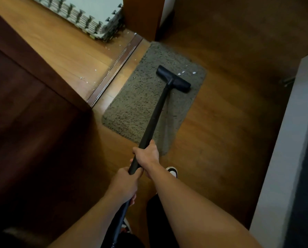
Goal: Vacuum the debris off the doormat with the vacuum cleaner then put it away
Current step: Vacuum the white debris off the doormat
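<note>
Vacuuming is judged under way, not finished. The nozzle point(173, 78) of the vacuum cleaner point(160, 104) is set flat on the far part of the doormat point(131, 108), with the tube point(149, 129) slanted back toward the person. A few white scraps point(181, 73) are seen on the pile just beyond the nozzle, toward the far right corner; these are left to be picked up. No obvious scraps are seen on the near part of the mat, though small ones could be hidden in the shaggy pile. Putting away is not yet begun.

Both hands are clamped round the tube: right hand point(147, 154) ahead, left hand point(126, 183) just behind it, close together.

More white scraps point(95, 70) are noted on the wooden floor point(69, 51) past the door sill point(117, 68), off the mat.

Not made out: the cleaner's body, cut off below the frame edge; whether suction is on; the patch of mat covered by the nozzle.
</note>
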The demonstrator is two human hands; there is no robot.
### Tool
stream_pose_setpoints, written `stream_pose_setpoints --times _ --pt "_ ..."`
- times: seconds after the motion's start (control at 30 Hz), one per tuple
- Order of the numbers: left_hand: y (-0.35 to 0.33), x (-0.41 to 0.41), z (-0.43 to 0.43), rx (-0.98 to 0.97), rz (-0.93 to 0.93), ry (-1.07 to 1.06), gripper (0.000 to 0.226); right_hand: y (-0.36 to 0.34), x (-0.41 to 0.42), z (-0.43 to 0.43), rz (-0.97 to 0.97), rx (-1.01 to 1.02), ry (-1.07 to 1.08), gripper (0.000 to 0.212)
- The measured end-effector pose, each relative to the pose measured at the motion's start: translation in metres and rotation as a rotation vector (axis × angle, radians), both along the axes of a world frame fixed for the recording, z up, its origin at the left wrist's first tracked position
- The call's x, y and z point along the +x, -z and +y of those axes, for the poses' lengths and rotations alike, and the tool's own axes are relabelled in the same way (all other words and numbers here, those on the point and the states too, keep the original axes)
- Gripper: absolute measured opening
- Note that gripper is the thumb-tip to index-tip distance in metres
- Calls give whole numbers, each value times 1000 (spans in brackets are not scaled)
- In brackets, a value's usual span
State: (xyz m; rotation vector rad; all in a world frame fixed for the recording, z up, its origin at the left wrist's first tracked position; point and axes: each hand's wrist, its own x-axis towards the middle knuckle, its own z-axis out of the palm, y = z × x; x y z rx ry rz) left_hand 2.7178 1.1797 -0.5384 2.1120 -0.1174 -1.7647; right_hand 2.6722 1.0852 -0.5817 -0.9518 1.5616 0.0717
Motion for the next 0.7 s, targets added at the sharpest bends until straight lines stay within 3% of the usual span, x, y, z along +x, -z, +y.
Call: stream_pose_setpoints --times 0.3,0.7 --pt "-6 -5 35 -9 5 -11 35 1 -8 35 -53 23 40 57" --pt "5 -14 -55 -15 32 23 37 10 -20 -54 -25 -24 52 42"
